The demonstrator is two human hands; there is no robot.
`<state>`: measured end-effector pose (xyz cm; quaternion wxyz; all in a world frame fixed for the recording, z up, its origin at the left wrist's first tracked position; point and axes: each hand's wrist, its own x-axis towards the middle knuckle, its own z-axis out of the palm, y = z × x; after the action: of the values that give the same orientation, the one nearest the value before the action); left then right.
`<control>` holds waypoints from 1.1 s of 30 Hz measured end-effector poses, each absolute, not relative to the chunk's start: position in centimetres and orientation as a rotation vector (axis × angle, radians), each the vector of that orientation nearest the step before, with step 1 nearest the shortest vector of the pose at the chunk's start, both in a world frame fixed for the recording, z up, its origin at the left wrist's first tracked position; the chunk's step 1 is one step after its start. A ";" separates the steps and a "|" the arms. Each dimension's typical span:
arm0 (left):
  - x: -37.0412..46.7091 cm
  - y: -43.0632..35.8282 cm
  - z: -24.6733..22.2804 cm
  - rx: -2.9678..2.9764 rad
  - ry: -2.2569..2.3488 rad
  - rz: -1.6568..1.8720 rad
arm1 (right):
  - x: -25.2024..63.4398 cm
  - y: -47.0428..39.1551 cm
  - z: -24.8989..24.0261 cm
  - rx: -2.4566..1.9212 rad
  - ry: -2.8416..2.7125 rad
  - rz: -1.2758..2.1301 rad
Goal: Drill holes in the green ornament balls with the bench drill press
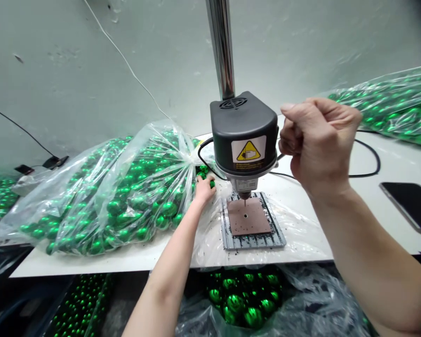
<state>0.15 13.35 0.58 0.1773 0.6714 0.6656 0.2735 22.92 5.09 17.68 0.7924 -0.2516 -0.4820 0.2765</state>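
My left hand [205, 188] reaches in at the mouth of a clear plastic bag [126, 187] of shiny green balls, its fingers around a green ball [212, 183]. More balls lie just beyond the fingertips. My right hand [317, 140] is closed at the right side of the black drill press head [243, 135], where a lever partly shows; the rest of what it grips is hidden. Under the drill bit, a brown square plate [249, 217] with a small dark hole rests on the grooved metal base [254, 241], with dark crumbs scattered about.
A phone [409, 206] lies at the right of the white table [307, 245]. Another bag of green balls [400, 107] is behind it. Below the table's front edge sits an open bag of green balls [243, 299]. A black cable loops behind the drill.
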 end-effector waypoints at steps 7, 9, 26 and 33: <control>-2.1 5.5 3.4 0.776 1.110 1.119 | 23.1 5.5 17.5 -0.539 -1.062 0.590; -1.7 3.2 3.8 0.529 0.921 1.087 | 23.1 5.6 17.5 -0.543 -1.069 0.581; 6.4 1.7 -2.6 1.134 1.205 1.313 | 23.3 5.6 18.1 -0.607 -1.112 0.589; 7.0 1.5 -3.5 1.285 1.207 1.301 | 23.0 4.9 18.5 -0.629 -1.078 0.615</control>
<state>7.05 1.53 -3.48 0.4576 0.5213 0.4899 0.5281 23.03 4.93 18.54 0.7675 -0.2899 -0.4967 0.2832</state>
